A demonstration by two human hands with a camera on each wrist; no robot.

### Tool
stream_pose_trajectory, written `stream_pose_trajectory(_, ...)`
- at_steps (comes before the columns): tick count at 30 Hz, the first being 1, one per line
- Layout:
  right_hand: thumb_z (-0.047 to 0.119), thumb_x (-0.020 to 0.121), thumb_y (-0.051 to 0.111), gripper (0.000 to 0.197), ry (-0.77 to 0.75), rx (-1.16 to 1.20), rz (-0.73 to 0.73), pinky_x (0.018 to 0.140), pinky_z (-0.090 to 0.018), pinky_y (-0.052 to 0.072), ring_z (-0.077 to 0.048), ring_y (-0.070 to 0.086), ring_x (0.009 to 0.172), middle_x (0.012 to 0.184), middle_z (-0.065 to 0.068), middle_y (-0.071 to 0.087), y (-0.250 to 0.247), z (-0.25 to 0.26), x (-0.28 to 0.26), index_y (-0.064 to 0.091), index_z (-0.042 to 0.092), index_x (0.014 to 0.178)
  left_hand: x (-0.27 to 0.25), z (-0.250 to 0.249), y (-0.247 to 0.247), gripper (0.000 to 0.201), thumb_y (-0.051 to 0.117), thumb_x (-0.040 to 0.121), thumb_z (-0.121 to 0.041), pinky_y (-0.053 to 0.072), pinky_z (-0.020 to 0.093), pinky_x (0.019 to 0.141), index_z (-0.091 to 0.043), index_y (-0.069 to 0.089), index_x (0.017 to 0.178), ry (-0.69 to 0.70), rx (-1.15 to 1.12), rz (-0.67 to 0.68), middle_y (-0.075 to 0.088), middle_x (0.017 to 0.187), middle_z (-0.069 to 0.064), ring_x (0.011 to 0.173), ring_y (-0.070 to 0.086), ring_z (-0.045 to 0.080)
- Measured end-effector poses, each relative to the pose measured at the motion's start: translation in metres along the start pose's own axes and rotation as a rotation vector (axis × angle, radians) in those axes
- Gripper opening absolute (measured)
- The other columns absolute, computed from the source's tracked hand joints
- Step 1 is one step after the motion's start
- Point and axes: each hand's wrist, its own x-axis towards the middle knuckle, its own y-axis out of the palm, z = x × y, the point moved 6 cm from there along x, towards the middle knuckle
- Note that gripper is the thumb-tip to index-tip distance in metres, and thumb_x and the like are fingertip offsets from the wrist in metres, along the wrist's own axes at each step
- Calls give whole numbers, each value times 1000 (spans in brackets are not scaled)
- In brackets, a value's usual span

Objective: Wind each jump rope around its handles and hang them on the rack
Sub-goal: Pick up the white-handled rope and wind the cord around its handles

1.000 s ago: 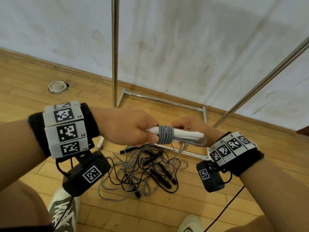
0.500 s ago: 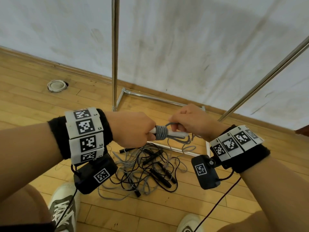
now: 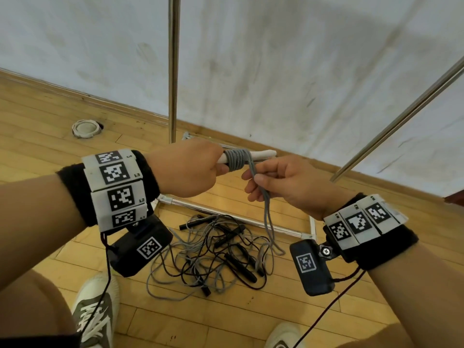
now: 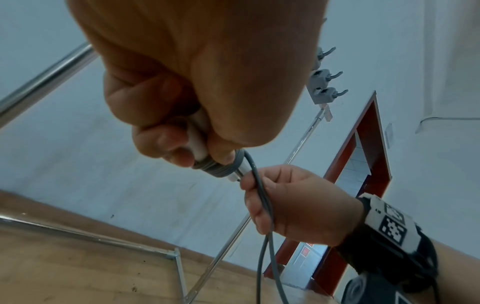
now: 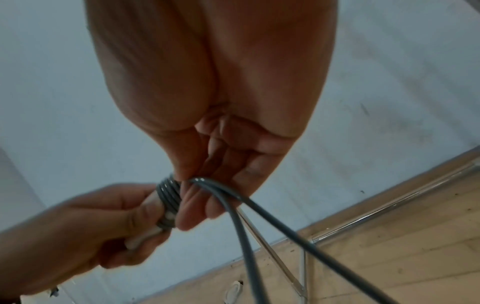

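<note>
My left hand grips the white handles of a grey jump rope, held level in front of me. Several grey turns are wound round the handles beside my left thumb. My right hand pinches the doubled grey rope just below the coil, and the slack hangs down to the floor. In the left wrist view the left hand closes on the handles, the coil below it. The right wrist view shows my right hand curled over the rope next to the coil.
A tangle of black and grey jump ropes lies on the wooden floor between my feet. The metal rack has an upright pole, a slanted bar and a floor frame. Grey hooks hang on the wall side.
My right hand came off the handles, swung round and down, and now pulls the doubled rope below the coil. Both hands rose slightly; the coil gained a turn.
</note>
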Motion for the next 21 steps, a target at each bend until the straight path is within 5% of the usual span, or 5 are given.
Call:
stream_pose_trajectory(6,24,99,55,26,-42,-86,-77,65,-30,56,-16,58,61,68,-2,64,-1,-5,0,76,20,85,-3,-2,-10,24,46,100,-37,38,25,54,-28,47,77,57,-157,-43,58,73,-4,62,54,12)
stream_pose_trajectory(10,5,98,54,43,-96,-87,-11,76,-28,59,-11,66,76,108,-15,71,1,-5,0,75,38,81,-9,-9,-10,25,49,98,-32,42,17,51,-27,51,74,111,-326,-14,57,61,-9,53,50,3)
stream_pose_trajectory(13,-5,95,53,33,-132,-117,-20,77,-20,54,-4,69,82,98,8,73,-1,-6,1,70,23,97,-11,-12,-9,23,49,99,-30,43,17,51,-24,55,78,136,-401,32,58,60,-14,50,49,1)
stream_pose_trajectory(17,21,98,57,28,-121,-284,-11,67,-22,51,-8,62,65,82,-4,72,-1,-13,0,70,42,85,-15,-14,-7,21,49,100,-31,45,22,52,-23,57,83,154,-468,131,60,61,-10,52,53,5)
stream_pose_trajectory(21,53,92,46,39,-89,-445,-41,53,-12,40,-2,47,49,54,13,54,-4,-20,-3,72,26,83,-21,-16,-6,19,49,100,-33,45,20,53,-30,55,82,187,-463,191,61,62,-11,52,53,5)
